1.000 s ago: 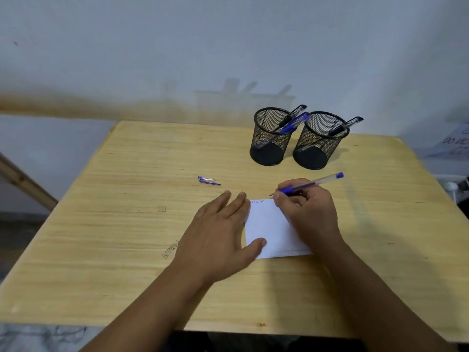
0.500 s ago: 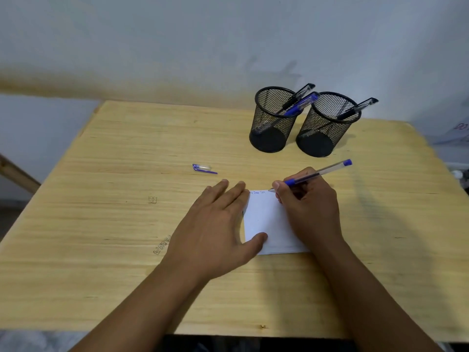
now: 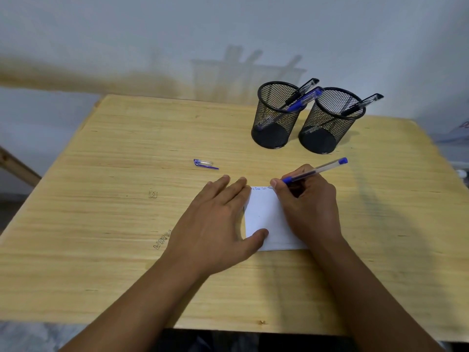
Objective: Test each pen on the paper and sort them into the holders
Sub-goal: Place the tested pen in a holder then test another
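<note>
While left hand (image 3: 215, 222) pins paper (image 3: 266, 214) | right hand (image 3: 307, 207) writes | pen (image 3: 314, 170)

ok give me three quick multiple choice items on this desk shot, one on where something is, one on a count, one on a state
1. Where does the loose pen cap lie?
A. on the table left of the paper
B. inside a holder
C. on the paper

2. How many pens stand in the left holder?
A. none
B. two
C. five

3. What is the right hand doing?
A. resting empty
B. holding a pen with its tip at the paper
C. lifting a holder

Answers:
1 A, the cap sits on bare wood, apart from the paper.
2 B, two pens lean out over its rim.
3 B, its grip is closed on the blue pen, tip at the paper's top edge.
</note>
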Demonstrator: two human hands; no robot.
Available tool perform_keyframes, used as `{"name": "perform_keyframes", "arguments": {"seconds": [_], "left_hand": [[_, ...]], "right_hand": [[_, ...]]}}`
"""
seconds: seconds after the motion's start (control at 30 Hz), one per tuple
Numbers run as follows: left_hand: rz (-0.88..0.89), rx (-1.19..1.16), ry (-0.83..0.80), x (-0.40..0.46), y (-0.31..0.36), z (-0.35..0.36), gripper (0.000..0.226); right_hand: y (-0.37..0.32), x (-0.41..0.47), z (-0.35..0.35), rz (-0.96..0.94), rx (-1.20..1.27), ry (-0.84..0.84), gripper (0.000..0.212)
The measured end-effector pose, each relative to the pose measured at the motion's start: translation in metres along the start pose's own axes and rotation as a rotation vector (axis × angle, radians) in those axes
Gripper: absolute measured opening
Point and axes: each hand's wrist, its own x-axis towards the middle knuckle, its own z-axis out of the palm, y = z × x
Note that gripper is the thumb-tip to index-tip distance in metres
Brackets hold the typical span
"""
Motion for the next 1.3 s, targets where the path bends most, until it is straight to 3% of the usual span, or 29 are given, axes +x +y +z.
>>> {"name": "perform_keyframes", "arguments": {"seconds": [0.77, 0.97, 1.13, 1.3], "left_hand": [[-0.001, 0.013, 0.016, 0.0, 0.001, 0.002, 0.084], [-0.003, -0.002, 0.033, 0.0, 0.001, 0.003, 0.085], [-0.011, -0.024, 0.024, 0.0, 0.001, 0.0, 0.084], [-0.032, -0.092, 0.026, 0.0, 0.003, -0.006, 0.08]], "right_hand": [[0.006, 0.001, -0.002, -0.028, 0.026, 0.031, 0.013], [0.008, 0.002, -0.007, -0.004, 0.212, 0.109, 0.01], [0.006, 0.001, -0.023, 0.139, 0.516, 0.134, 0.006], [0.008, -0.008, -0.037, 0.167, 0.566, 0.128, 0.008]]}}
